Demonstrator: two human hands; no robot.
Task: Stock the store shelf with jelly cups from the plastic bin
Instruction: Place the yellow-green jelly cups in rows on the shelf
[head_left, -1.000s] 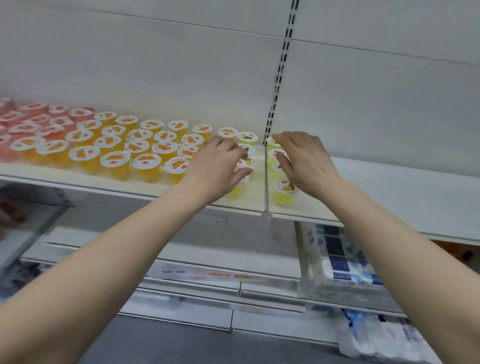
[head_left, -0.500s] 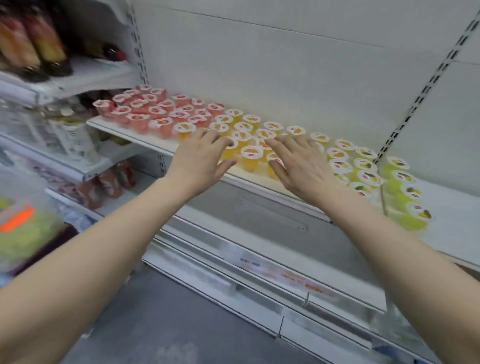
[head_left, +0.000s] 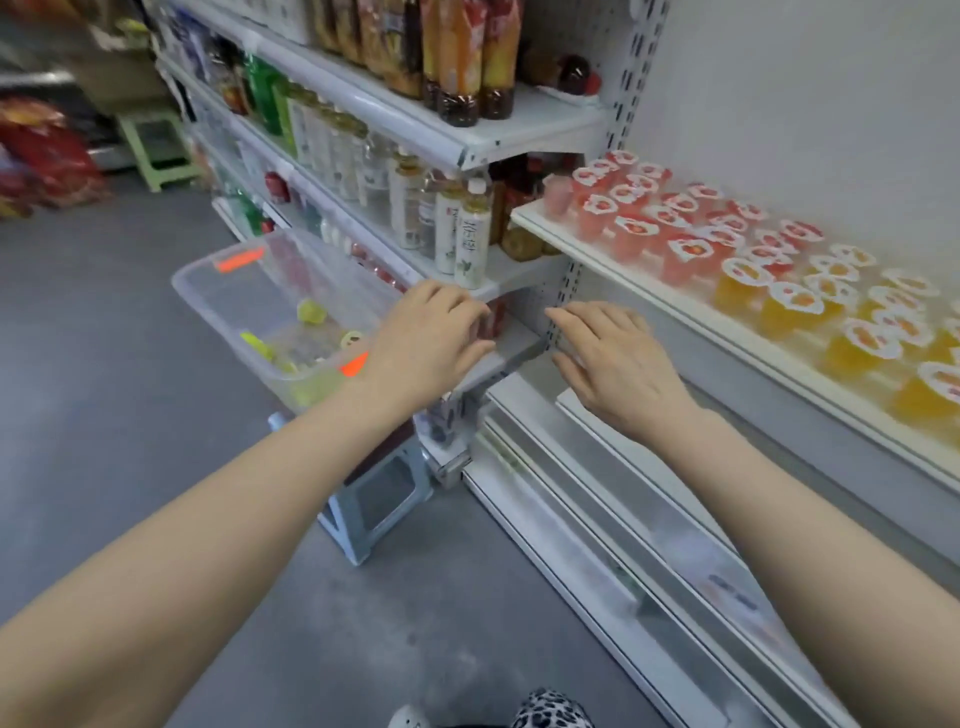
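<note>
Jelly cups (head_left: 639, 223) stand in colour-sorted rows on the shelf (head_left: 675, 312), likely for tidy display, while a few green cups (head_left: 310, 312) lie in the plastic bin (head_left: 218, 296) beside it, where the left hand (head_left: 436, 338) and right hand (head_left: 613, 358) stretch palm-down, both hands empty with fingers loosely spread.

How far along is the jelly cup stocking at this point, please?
Done: rows of red jelly cups and orange jelly cups stand on the shelf. In hand: nothing; the left hand and right hand are open and empty, near the plastic bin. Left: a few green jelly cups lie in it.
</note>
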